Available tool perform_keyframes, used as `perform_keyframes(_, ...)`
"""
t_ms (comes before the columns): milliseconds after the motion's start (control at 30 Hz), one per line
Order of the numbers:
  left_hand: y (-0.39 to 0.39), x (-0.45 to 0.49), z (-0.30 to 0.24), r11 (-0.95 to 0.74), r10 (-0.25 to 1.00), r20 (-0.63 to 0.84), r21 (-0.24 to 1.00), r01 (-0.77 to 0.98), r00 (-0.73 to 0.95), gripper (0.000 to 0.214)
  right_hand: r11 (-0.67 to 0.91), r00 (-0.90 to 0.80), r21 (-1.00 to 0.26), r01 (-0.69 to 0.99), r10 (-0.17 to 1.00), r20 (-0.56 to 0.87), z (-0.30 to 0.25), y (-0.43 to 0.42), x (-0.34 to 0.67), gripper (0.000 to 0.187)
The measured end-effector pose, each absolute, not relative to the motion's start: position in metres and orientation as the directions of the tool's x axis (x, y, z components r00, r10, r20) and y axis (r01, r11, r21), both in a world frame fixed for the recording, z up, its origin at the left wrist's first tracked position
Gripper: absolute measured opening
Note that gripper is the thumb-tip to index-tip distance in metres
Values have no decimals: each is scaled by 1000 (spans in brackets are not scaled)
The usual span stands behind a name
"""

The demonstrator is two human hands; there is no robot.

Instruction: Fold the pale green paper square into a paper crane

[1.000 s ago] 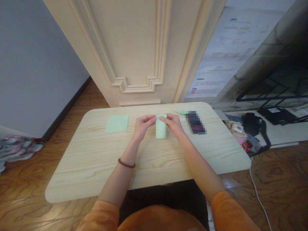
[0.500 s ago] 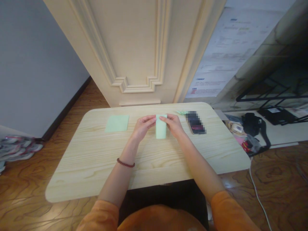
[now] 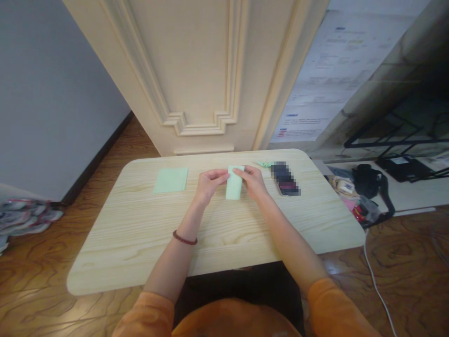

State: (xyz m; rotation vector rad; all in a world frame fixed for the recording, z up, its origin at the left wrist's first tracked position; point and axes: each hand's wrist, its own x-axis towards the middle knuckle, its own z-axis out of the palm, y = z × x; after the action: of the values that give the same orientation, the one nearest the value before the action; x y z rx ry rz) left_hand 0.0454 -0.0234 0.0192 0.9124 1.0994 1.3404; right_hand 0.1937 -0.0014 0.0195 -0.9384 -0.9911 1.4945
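A folded strip of pale green paper lies on the light wood table, its top end under my fingertips. My left hand pinches the strip's upper left corner, and my right hand holds its upper right edge. A flat square of the same green paper lies to the left of my hands. Beyond my right hand sits a small folded green paper piece, partly hidden behind a phone. The phone's upper part is pixelated.
The table's far edge meets a cream panelled door. To the right, a low surface holds a black bag and small mixed items. A white cable runs down to the wooden floor. Shoes lie at the left.
The green strip has tilted, its top end now leaning slightly right. My hands have shifted a little with it, and the other items have not moved.
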Motion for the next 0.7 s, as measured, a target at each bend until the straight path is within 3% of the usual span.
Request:
perform_keyframes(233,-20,43,16,46,980,-109,938,-342,-168,46,-159,-202,-933,-323,975,-97,21,-4,192,34)
perform_keyframes(700,-21,39,23,146,977,-195,907,-395,-87,44,-173,-196,-945,-276,973,-121,22,-4,193,35)
